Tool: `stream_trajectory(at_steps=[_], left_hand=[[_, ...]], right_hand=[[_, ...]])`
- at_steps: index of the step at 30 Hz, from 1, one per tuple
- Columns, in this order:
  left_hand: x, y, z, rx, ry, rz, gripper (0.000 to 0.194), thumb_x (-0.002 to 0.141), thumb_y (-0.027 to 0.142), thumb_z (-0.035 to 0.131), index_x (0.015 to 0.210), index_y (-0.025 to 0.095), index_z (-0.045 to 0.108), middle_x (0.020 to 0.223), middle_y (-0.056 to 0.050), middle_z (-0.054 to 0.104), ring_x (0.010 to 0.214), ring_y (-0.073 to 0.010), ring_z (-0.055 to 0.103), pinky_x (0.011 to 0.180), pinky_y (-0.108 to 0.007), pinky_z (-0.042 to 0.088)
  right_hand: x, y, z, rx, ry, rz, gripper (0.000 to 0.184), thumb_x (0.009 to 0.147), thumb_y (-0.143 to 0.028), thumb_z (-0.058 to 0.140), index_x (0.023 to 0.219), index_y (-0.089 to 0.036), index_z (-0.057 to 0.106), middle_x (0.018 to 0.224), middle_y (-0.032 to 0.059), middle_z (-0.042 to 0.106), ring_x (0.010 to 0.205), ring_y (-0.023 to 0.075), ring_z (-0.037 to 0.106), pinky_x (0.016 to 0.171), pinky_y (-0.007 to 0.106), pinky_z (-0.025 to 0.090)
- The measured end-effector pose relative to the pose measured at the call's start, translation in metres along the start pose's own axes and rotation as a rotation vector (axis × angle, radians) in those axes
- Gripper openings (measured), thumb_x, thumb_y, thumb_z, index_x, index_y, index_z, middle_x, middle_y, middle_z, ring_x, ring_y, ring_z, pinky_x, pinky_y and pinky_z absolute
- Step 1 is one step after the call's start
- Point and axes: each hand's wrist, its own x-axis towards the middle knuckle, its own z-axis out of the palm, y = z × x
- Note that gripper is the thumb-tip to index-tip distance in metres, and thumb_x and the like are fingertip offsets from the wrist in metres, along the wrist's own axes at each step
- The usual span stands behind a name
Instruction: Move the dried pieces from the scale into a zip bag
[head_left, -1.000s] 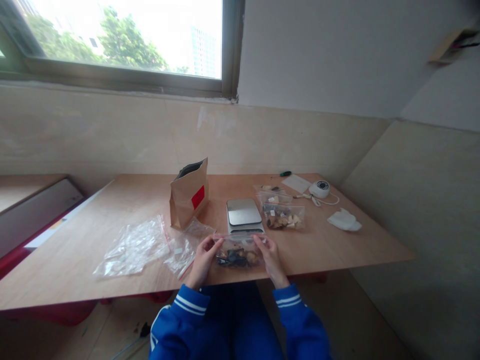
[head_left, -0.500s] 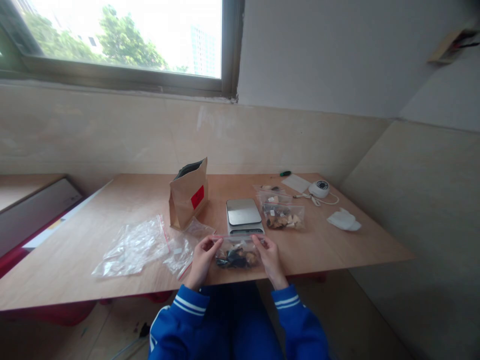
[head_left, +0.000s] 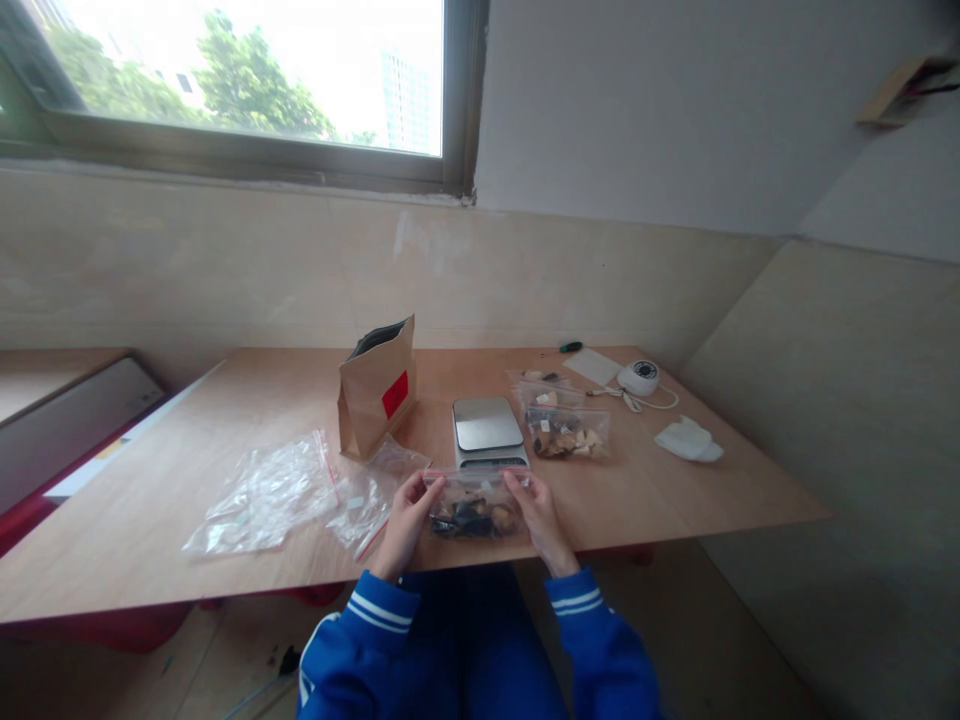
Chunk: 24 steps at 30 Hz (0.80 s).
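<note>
A small clear zip bag (head_left: 474,508) with dark and tan pieces inside lies at the near edge of the wooden table (head_left: 675,490). My left hand (head_left: 406,521) pinches its top left corner and my right hand (head_left: 537,514) pinches its top right corner, fingers closed along the seal. Just behind the bag stands a small digital scale (head_left: 486,428) with a bare steel platform. A brown paper pouch (head_left: 377,388) with a red label stands open to the left of the scale.
Filled zip bags (head_left: 567,432) lie right of the scale. A heap of empty clear bags (head_left: 279,490) lies at the left. At the back right are a white round device (head_left: 638,377) with a cord, a white card and a crumpled white cloth (head_left: 689,441).
Both hands stay on the bag's top edge; the fingers have shifted slightly along the seal. Nothing else has moved.
</note>
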Motion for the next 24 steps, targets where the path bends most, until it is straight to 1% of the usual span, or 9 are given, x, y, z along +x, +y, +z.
stream_trajectory(at_steps=[2,4,6,9,13,17,19,24], left_hand=[[-0.0008,0.0025,0.0016,0.003,-0.018,0.0,0.031,0.071,0.042,0.068,0.084,0.015,0.067,0.076,-0.003,0.066,0.071,-0.0153,0.059,0.066,-0.025,0.045],[-0.0012,0.004,0.0032,0.003,-0.034,0.0,0.031,0.07,0.042,0.069,0.086,0.015,0.067,0.08,-0.005,0.067,0.076,-0.0174,0.06,0.069,-0.027,0.046],[-0.001,0.0046,0.0048,-0.001,-0.038,0.0,0.032,0.07,0.041,0.07,0.088,0.015,0.067,0.088,-0.007,0.069,0.082,-0.0199,0.062,0.073,-0.029,0.047],[-0.0002,0.0043,0.0066,0.011,-0.033,0.01,0.035,0.067,0.04,0.072,0.091,0.015,0.068,0.093,-0.008,0.07,0.086,-0.0214,0.062,0.077,-0.031,0.047],[-0.0004,0.0043,0.0077,0.03,-0.058,0.008,0.032,0.068,0.04,0.072,0.088,0.016,0.069,0.089,-0.007,0.07,0.083,-0.0207,0.063,0.076,-0.03,0.047],[-0.0023,0.0051,0.0073,0.054,-0.043,-0.003,0.028,0.069,0.041,0.07,0.082,0.015,0.069,0.079,-0.005,0.069,0.075,-0.0181,0.061,0.069,-0.026,0.045],[-0.0029,0.0053,0.0072,0.06,-0.034,0.002,0.027,0.07,0.04,0.069,0.081,0.015,0.068,0.078,-0.004,0.068,0.074,-0.0171,0.06,0.067,-0.025,0.044],[-0.0034,0.0066,0.0076,0.077,-0.017,0.025,0.022,0.07,0.037,0.069,0.075,0.016,0.064,0.074,-0.001,0.066,0.074,-0.0159,0.058,0.069,-0.024,0.043]], right_hand=[[0.0002,-0.0019,0.0009,0.006,-0.06,-0.003,0.036,0.072,-0.046,0.069,0.094,-0.017,0.068,0.081,0.0037,0.07,0.073,0.0165,0.065,0.063,0.024,0.05],[0.0009,-0.0013,0.002,0.001,-0.104,0.008,0.036,0.073,-0.045,0.069,0.095,-0.016,0.068,0.084,0.0055,0.071,0.077,0.0178,0.066,0.069,0.027,0.051],[0.0019,0.0014,0.0028,-0.012,-0.094,0.028,0.037,0.072,-0.047,0.069,0.089,-0.015,0.069,0.081,0.0067,0.072,0.076,0.0189,0.067,0.069,0.029,0.052],[0.0025,0.0054,0.0031,-0.016,-0.031,0.018,0.037,0.069,-0.047,0.071,0.086,-0.014,0.069,0.079,0.0072,0.072,0.075,0.0202,0.067,0.069,0.031,0.054],[0.0016,0.0055,0.0026,0.007,-0.02,-0.011,0.033,0.069,-0.044,0.072,0.086,-0.016,0.067,0.081,0.0058,0.071,0.077,0.0194,0.067,0.07,0.03,0.055],[0.0012,0.0051,0.0021,-0.006,-0.023,-0.031,0.028,0.069,-0.042,0.072,0.083,-0.018,0.068,0.078,0.003,0.069,0.074,0.0166,0.066,0.067,0.027,0.054],[0.0013,0.0063,0.0018,-0.017,-0.021,-0.036,0.027,0.069,-0.041,0.072,0.083,-0.017,0.068,0.079,0.0029,0.069,0.074,0.0165,0.066,0.067,0.027,0.054],[0.0007,0.0064,0.0013,-0.054,-0.028,-0.044,0.026,0.072,-0.04,0.07,0.083,-0.017,0.068,0.079,0.0034,0.068,0.075,0.0175,0.064,0.069,0.029,0.053]])
